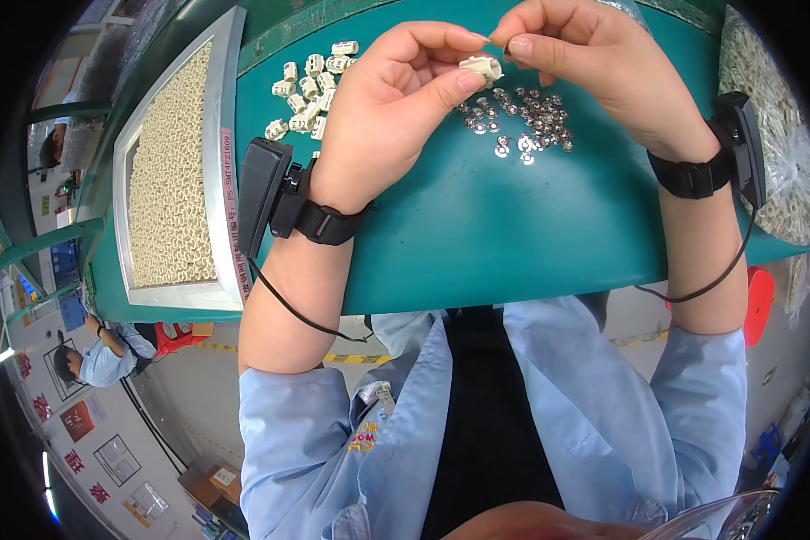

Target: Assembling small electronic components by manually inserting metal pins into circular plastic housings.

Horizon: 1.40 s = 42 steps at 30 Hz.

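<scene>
Both hands met over the green desk (477, 243), head view.
Left hand (396, 99) pinched a small cream plastic piece (481, 67) between thumb and forefinger; the right hand (585, 54), fingertips closed on something too small to tell, sat just to its right, above the metal discs (522, 121).

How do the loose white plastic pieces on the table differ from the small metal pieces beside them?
The white plastic pieces are blocky, matt and cream-coloured; the metal pieces are flat, shiny and silver. The plastic ones look larger each. The plastic pile lies beyond the left hand, the metal pile under the right hand. Both lie loose on the green table.
</scene>
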Each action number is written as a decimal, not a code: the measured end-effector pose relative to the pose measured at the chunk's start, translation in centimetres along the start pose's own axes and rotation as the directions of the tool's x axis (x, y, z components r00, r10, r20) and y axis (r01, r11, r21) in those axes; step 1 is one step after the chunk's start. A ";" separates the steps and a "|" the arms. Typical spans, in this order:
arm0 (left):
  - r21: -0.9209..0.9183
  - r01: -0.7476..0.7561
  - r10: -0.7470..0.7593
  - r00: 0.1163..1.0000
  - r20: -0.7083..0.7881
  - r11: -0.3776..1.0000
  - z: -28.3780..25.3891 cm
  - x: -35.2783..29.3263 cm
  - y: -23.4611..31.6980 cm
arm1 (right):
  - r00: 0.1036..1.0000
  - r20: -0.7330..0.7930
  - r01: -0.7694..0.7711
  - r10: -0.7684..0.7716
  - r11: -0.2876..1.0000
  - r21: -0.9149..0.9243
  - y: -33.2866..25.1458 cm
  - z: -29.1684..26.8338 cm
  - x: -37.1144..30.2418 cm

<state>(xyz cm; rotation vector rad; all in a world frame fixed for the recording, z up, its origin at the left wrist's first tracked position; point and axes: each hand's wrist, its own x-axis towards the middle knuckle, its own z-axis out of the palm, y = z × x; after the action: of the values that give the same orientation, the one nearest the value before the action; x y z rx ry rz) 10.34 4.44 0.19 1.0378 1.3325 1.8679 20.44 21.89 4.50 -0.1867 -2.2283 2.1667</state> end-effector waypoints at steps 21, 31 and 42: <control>-0.104 0.129 -0.139 0.986 -0.094 0.986 0.0 -0.3 0.3 | 0.992 0.027 0.125 -0.124 0.991 -0.050 1.0 1.6 0.1; -0.211 0.134 -0.154 0.985 -0.081 0.968 -0.1 -0.3 0.8 | 0.982 0.014 0.187 -0.187 0.982 0.026 0.4 1.6 -0.3; 0.212 -0.143 0.135 0.990 0.050 0.967 -0.2 -0.5 1.4 | 0.643 0.298 0.730 -0.706 0.682 0.041 1.8 1.2 2.9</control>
<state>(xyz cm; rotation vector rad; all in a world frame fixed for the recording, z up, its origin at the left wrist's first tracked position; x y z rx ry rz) 10.40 3.52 1.40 1.2980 1.5002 1.8251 17.51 21.02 2.49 0.9329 -1.9839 1.7043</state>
